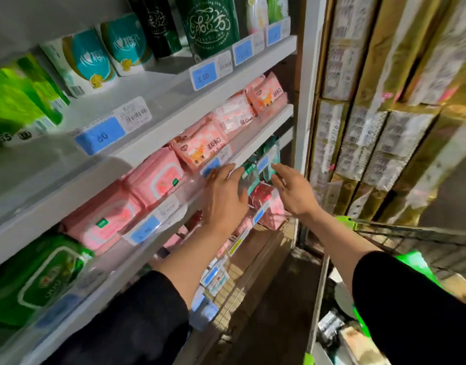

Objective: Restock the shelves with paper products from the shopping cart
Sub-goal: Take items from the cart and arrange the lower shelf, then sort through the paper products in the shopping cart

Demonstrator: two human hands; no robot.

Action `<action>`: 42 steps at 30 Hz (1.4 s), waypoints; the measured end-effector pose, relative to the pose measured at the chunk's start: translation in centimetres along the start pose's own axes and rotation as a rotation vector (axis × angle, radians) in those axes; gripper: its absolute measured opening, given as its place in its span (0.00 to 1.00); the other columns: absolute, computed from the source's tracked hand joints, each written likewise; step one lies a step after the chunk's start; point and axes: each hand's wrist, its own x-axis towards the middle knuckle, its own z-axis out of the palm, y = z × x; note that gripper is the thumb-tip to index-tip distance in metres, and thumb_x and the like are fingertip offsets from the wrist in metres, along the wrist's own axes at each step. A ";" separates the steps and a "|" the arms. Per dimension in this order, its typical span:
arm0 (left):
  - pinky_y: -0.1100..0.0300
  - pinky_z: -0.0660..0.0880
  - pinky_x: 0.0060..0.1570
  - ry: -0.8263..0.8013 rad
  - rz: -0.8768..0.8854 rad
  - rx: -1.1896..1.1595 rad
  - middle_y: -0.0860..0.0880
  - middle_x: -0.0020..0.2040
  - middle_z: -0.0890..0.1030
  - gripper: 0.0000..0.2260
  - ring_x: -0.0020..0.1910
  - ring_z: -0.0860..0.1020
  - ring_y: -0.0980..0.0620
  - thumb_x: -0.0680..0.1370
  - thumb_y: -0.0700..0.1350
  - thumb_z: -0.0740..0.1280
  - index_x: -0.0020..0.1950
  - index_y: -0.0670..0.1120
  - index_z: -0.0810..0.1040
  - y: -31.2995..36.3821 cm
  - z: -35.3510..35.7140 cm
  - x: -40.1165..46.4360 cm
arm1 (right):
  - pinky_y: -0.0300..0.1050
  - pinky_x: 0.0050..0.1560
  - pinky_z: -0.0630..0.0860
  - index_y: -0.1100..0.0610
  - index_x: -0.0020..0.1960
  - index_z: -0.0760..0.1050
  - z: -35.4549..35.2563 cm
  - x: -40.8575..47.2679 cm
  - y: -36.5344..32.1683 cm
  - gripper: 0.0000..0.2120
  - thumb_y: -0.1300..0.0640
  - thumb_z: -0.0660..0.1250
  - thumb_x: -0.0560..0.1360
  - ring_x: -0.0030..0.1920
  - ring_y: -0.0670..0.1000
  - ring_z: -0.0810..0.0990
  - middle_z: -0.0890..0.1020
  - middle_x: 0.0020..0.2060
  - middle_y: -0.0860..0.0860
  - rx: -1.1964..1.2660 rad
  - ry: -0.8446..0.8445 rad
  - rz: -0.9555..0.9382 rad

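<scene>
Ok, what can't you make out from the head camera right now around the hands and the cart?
- Small teal packs, head view: the left hand covers them and motion blurs them; grip unclear.
- Right hand: fingers extended beside the packs; contact cannot be told.
- Wire shopping cart: cut off by the right edge and hidden by the black sleeve.
- Blue price tags: digits partly blurred.

The white shelf carries pink wipe packs printed with an orange fox; beneath it lie teal packets and red ones. Above it stand dark green rolls with white lettering. Blue price tags line the edges.
</scene>
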 end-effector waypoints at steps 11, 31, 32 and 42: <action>0.55 0.76 0.52 -0.583 0.324 -0.500 0.48 0.54 0.81 0.16 0.50 0.81 0.50 0.73 0.40 0.69 0.61 0.46 0.78 10.3 9.3 -13.7 | 0.52 0.58 0.72 0.61 0.61 0.79 -6.6 -23.4 9.7 0.15 0.59 0.69 0.75 0.60 0.62 0.78 0.81 0.58 0.61 -0.215 0.132 0.714; 0.56 0.70 0.57 -0.727 -0.275 -0.208 0.44 0.67 0.71 0.28 0.64 0.72 0.46 0.76 0.50 0.70 0.72 0.43 0.64 17.1 21.0 -17.8 | 0.51 0.56 0.71 0.62 0.63 0.74 -8.7 -25.6 23.3 0.22 0.60 0.73 0.72 0.57 0.63 0.74 0.75 0.55 0.62 -0.178 0.006 0.595; 0.55 0.70 0.57 -0.729 -0.310 -0.200 0.44 0.67 0.72 0.27 0.64 0.72 0.45 0.76 0.49 0.70 0.71 0.43 0.65 17.2 21.3 -17.7 | 0.51 0.58 0.71 0.62 0.66 0.72 -8.6 -24.6 23.8 0.24 0.58 0.73 0.72 0.58 0.63 0.73 0.74 0.57 0.62 -0.163 -0.011 0.622; 0.53 0.73 0.40 -0.633 -0.414 -0.410 0.45 0.46 0.80 0.47 0.44 0.77 0.47 0.59 0.77 0.57 0.65 0.44 0.72 17.2 21.2 -19.2 | 0.58 0.63 0.71 0.61 0.75 0.56 -8.0 -20.4 26.8 0.49 0.46 0.79 0.65 0.65 0.64 0.72 0.72 0.66 0.62 -0.081 -0.085 0.701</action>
